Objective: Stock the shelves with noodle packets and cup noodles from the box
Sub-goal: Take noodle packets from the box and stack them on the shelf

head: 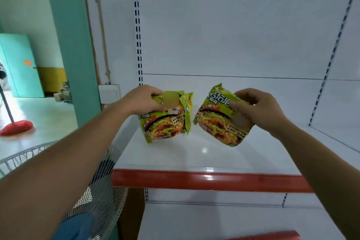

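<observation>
Noodle packets (163, 124) gripped, left hand (144, 100), right hand (262, 110)

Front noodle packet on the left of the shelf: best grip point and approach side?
Pinch the top edge from above, as the left hand does now. The front packet stands upright on the shelf with a second packet right behind, blocking its back; the top edge is thin and reachable.

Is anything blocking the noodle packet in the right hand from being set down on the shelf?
Nothing visible does. The right hand holds the tilted packet over a bare part of the white shelf. The upright packets gripped by the left hand stand apart, further left.
</observation>
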### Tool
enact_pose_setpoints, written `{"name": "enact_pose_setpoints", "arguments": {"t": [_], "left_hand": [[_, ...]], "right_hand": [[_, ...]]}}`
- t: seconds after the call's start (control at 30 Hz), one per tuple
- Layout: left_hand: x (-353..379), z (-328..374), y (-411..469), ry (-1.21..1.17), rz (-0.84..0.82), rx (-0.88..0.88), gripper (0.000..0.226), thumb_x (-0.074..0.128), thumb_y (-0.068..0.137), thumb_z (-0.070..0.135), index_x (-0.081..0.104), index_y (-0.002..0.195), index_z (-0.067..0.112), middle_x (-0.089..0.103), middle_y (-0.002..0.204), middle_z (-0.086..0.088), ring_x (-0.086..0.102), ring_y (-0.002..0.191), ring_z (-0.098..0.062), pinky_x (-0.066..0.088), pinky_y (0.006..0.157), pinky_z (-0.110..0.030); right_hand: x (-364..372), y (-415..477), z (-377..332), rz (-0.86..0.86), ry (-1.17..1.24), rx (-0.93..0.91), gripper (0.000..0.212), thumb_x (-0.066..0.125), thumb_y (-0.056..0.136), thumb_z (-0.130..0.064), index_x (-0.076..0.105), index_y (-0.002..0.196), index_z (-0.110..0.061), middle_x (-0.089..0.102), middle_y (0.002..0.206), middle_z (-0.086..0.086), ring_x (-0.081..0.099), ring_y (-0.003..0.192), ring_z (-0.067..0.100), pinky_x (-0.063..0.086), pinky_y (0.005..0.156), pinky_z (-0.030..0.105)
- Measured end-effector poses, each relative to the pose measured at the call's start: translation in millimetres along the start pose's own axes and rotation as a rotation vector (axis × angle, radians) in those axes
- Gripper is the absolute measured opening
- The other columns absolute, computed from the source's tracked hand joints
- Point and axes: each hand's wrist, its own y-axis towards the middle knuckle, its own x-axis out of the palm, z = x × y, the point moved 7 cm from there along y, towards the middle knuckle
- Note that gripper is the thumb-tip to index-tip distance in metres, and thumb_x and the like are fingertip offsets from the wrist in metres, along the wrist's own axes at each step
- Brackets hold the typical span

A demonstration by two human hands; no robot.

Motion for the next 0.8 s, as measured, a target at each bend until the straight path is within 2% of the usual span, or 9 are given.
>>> {"name": "enact_pose_setpoints", "arguments": {"t": [0.13,0.2,0.3,0.4,0.43,0.5,0.63,0.7,0.8], "left_hand": [[7,-7,20,-0.005,-0.02,0.043,0.057,0.08,0.076,0.042,0.064,0.129,0.029,0.067,0.12,0.004,0.059,0.098,-0.014,0.05,0.091,-0.034],[13,-3,28,0.039,-0.056,0.074,0.065,0.081,0.074,0.046,0.06,0.133,0.03,0.062,0.129,0.007,0.056,0.105,-0.014,0.048,0.095,-0.035],[23,8,37,0.186,-0.076,0.191,0.063,0.076,0.076,0.055,0.058,0.134,0.035,0.058,0.136,0.008,0.053,0.115,-0.015,0.043,0.098,-0.035],[30,8,42,0.314,-0.008,0.28,0.071,0.07,0.079,0.06,0.048,0.142,0.036,0.048,0.146,0.008,0.043,0.132,-0.015,0.032,0.109,-0.037],[31,2,41,0.28,0.035,0.273,0.075,0.069,0.079,0.061,0.045,0.145,0.034,0.045,0.149,0.008,0.04,0.135,-0.015,0.029,0.111,-0.037],[30,-16,36,0.054,0.16,0.212,0.075,0.065,0.082,0.061,0.043,0.146,0.03,0.042,0.151,0.007,0.037,0.136,-0.013,0.028,0.111,-0.036],[38,-55,8,-0.589,0.387,-0.086,0.046,0.052,0.097,0.049,0.052,0.137,0.026,0.051,0.135,0.009,0.047,0.123,-0.009,0.036,0.097,-0.028],[46,-62,-3,-0.65,0.362,-0.122,0.052,0.049,0.095,0.054,0.052,0.137,0.023,0.055,0.133,0.007,0.05,0.121,-0.01,0.038,0.095,-0.027],[61,-66,-15,-0.742,0.224,-0.078,0.081,0.059,0.075,0.076,0.05,0.138,0.026,0.056,0.134,0.006,0.052,0.124,-0.012,0.044,0.099,-0.029]], "right_hand": [[8,8,-1,-0.111,-0.108,-0.027,0.013,0.077,0.081,-0.036,0.07,0.091,-0.034,0.072,0.089,-0.012,0.07,0.081,0.011,0.058,0.07,0.033],[22,12,-5,-0.199,-0.144,-0.052,0.013,0.077,0.08,-0.037,0.071,0.091,-0.035,0.072,0.087,-0.013,0.069,0.081,0.008,0.058,0.071,0.032],[50,19,-10,-0.319,-0.179,-0.086,0.013,0.077,0.08,-0.039,0.072,0.092,-0.035,0.072,0.086,-0.017,0.068,0.081,0.002,0.059,0.073,0.029],[74,26,-13,-0.365,-0.17,-0.127,0.016,0.078,0.079,-0.038,0.073,0.094,-0.035,0.072,0.09,-0.018,0.068,0.085,0.001,0.057,0.078,0.028],[80,29,-14,-0.369,-0.158,-0.136,0.018,0.079,0.078,-0.038,0.073,0.095,-0.035,0.073,0.092,-0.017,0.068,0.086,0.002,0.057,0.08,0.028],[91,35,-15,-0.378,-0.134,-0.145,0.021,0.079,0.078,-0.038,0.073,0.098,-0.034,0.073,0.095,-0.015,0.068,0.088,0.004,0.057,0.081,0.028],[114,43,-21,-0.389,-0.105,-0.165,0.028,0.08,0.077,-0.04,0.074,0.103,-0.032,0.07,0.098,-0.017,0.066,0.09,0.004,0.055,0.085,0.029],[127,47,-27,-0.39,-0.116,-0.189,0.03,0.08,0.077,-0.041,0.075,0.105,-0.03,0.069,0.097,-0.017,0.064,0.091,0.004,0.054,0.087,0.03],[147,51,-34,-0.4,-0.132,-0.21,0.03,0.08,0.077,-0.042,0.075,0.104,-0.029,0.071,0.1,-0.012,0.065,0.095,0.01,0.053,0.089,0.034]]}}
